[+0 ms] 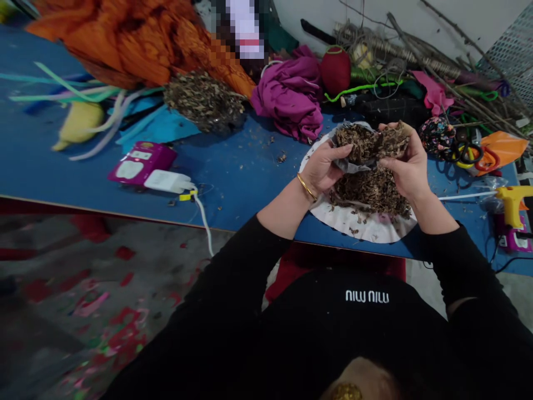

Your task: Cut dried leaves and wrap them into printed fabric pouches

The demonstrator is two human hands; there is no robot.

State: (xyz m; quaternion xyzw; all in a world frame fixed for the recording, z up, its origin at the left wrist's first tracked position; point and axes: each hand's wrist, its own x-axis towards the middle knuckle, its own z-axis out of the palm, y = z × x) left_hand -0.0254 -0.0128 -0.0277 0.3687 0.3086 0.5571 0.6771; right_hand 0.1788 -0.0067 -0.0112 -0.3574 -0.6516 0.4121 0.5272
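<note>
My left hand [327,168], with a gold bangle at the wrist, is closed on a dark grey sheet-like piece [353,166] with dried brown plant shreds on it. In my right hand [411,169] a clump of dried brown plant shreds [392,142] is pinched between thumb and fingers. Both hands hold these close together over a round white sheet [366,229]. A heap of the same brown shreds [370,191] lies on that sheet, just below my fingers. Whether the clump and the grey piece are joined, I cannot tell.
A bag of brown shreds [204,103], purple cloth [291,94] and orange cloth [125,39] lie behind. Purple packet [141,164] is left; scissors [468,155] and a yellow glue gun [513,203] are right. Sticks [441,66] lean at the back.
</note>
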